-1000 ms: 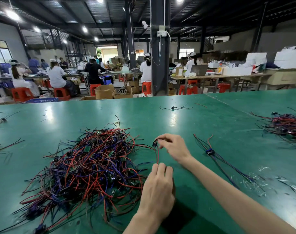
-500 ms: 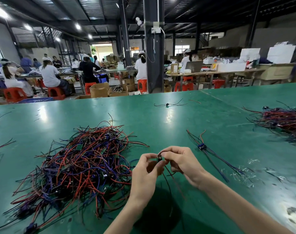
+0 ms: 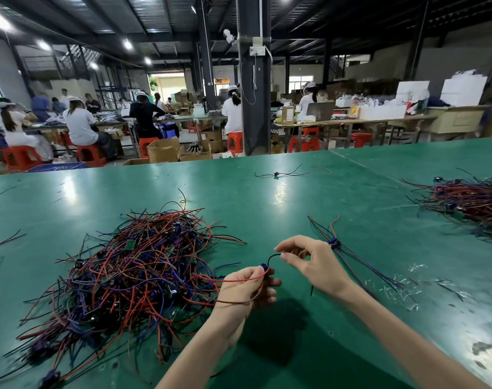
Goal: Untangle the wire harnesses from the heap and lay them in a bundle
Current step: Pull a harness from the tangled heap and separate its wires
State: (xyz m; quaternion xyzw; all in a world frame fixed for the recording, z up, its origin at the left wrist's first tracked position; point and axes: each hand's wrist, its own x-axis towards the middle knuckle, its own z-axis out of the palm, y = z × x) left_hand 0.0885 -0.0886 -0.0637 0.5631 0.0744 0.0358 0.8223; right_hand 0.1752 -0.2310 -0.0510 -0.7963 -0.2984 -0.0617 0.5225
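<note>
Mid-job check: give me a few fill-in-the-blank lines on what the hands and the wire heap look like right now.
1. The left hand holds a small ____ connector.
2. The right hand pinches a thin ____ wire leading from that connector.
3. The tangled heap lies to the ____ of both hands.
4. Everything rests on a ____ table.

Missing words: blue; black; left; green.
</note>
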